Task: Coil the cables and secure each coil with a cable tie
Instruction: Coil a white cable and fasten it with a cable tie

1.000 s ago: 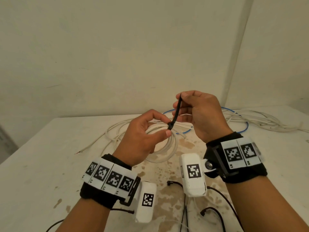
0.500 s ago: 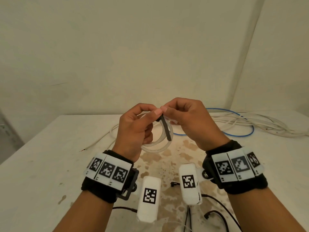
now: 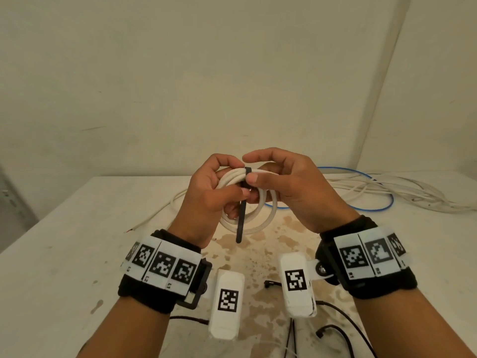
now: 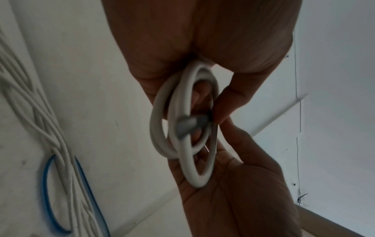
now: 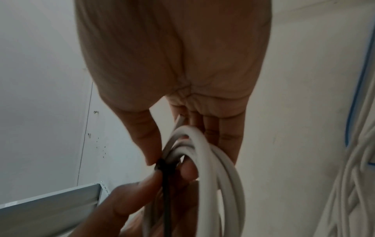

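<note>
Head view first: a white tabletop [image 3: 64,254], stained brown near its middle, meets pale walls in a corner. At its far right lies a loose tangle of white cables [image 3: 402,192] with a blue cable [image 3: 371,202] looped among them; the same tangle runs down the left edge of the left wrist view. Another white cable [image 3: 154,218] trails off to the left.

Both forearms reach in from below, each wearing a black wristband [image 3: 144,293] with square black-and-white markers and a white camera box [image 3: 227,297] hanging under the wrist.

The left hand [image 3: 206,200] and right hand [image 3: 289,187] are raised above the tabletop, meeting in the middle. Between them is a small coil of white cable [image 3: 260,220], several loops thick, held upright. The left fingers [image 4: 231,99] are curled around the coil, with the thumb pressing near the tie.

A black cable tie [image 3: 241,223] wraps the top of the coil, and its free tail hangs straight down in front of the loops. The right thumb and forefinger pinch at the tie's wrapped part; the right wrist view is blurred, so whether the tie is fully tightened cannot be told.

Thin black leads [image 3: 340,334] lie on the tabletop near the viewer.
</note>
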